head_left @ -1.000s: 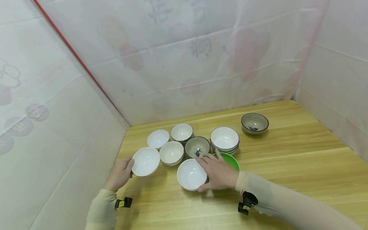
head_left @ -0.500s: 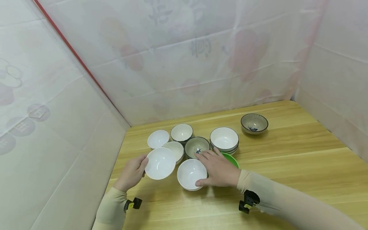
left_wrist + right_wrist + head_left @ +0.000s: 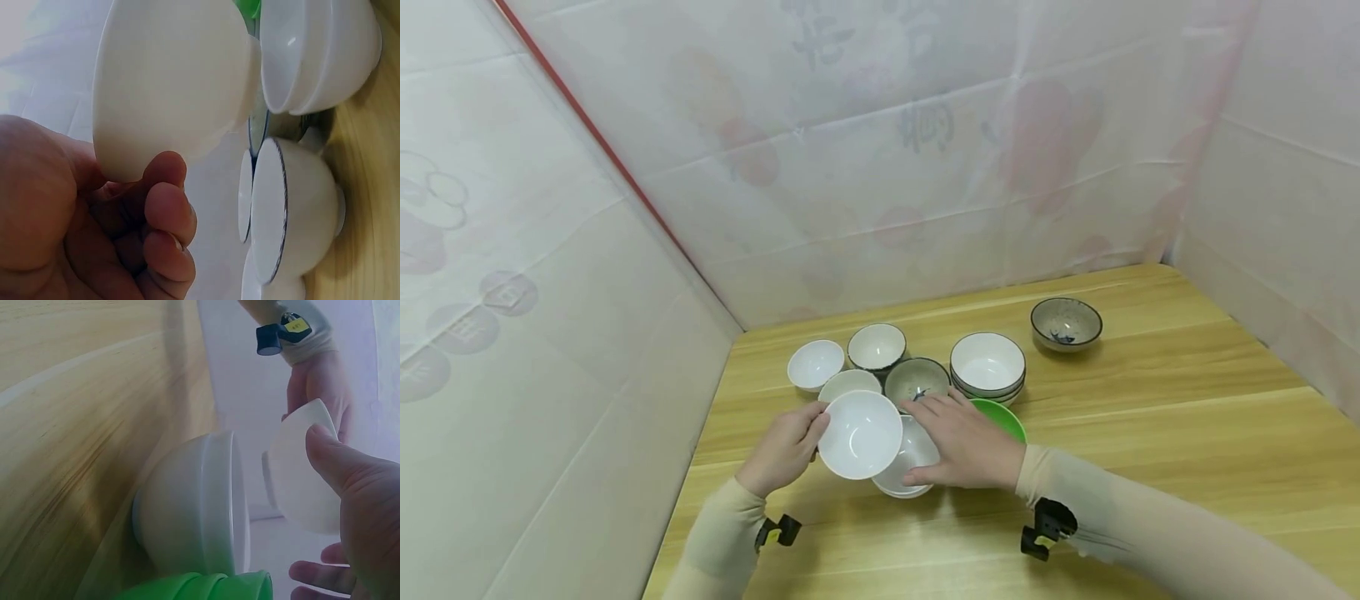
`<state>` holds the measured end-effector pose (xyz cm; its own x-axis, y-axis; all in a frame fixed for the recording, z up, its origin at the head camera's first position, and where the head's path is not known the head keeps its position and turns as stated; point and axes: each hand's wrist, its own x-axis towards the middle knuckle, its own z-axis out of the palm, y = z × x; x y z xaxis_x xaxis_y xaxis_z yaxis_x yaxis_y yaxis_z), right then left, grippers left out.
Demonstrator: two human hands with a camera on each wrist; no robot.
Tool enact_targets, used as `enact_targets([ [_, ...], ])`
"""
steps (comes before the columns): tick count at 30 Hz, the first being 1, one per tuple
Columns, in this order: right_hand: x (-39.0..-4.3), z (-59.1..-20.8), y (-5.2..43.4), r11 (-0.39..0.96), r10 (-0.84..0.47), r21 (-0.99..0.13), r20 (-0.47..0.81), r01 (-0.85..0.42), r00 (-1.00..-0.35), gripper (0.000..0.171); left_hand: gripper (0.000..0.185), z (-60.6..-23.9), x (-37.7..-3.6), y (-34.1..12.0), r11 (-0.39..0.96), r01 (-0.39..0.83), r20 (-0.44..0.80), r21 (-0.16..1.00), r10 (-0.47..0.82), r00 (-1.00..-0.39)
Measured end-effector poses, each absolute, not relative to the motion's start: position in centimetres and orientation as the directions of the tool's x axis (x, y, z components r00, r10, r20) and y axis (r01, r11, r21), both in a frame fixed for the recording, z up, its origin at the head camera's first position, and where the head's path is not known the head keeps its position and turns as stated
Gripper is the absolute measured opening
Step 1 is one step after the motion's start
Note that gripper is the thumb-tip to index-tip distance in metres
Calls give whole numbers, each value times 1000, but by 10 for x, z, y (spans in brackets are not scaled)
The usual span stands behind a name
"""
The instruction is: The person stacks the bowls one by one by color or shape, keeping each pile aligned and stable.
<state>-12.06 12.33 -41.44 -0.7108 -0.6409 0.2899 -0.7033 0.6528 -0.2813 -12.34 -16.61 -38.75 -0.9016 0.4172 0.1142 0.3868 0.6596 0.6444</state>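
My left hand [image 3: 784,450] pinches the left rim of a plain white bowl [image 3: 860,435], thumb at the rim and fingers underneath in the left wrist view. This bowl is off the table, tilted, and overlaps in the head view a nested pair of white bowls [image 3: 904,482]. In the right wrist view the pair [image 3: 187,500] stands on the table, apart from the held bowl [image 3: 303,469]. Over the pair's right side hovers my right hand [image 3: 966,442], its fingers spread and holding nothing. Green nested bowls [image 3: 1006,419] are partly hidden behind that hand.
Behind the hands stand a grey patterned bowl [image 3: 917,377], a stack of dark-rimmed white bowls [image 3: 987,364], and more bowls, including a white one [image 3: 816,364] at far left. Another grey bowl [image 3: 1066,323] sits apart at the back right. Fabric walls surround the wooden table [image 3: 1150,400].
My left hand has carried the white bowl rightward, from the left of the group to over the nested white pair. My right hand stays nearly in place, its thumb slightly raised off the pair.
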Motion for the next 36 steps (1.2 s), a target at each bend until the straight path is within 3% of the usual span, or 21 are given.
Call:
enact_targets([
  [19,-123,-412,129,580,-667,-290,367,-761,-648,107,27,-402,-130,-133,624,447,110,641,501,-858],
  [21,-123,-413,130,583,-670,-285,361,-761,-649,108,36,-405,-129,-134,605,462,112,649,524,-844],
  [26,-124,-417,133,615,-665,-271,328,-741,-672,110,88,-408,-126,-136,548,491,90,677,601,-794],
  [28,-125,-418,134,627,-665,-262,311,-734,-679,111,99,-410,-125,-136,534,503,88,679,622,-778],
  [36,-125,-424,134,619,-677,-261,300,-741,-672,110,100,-422,-128,-135,517,557,143,650,637,-757],
])
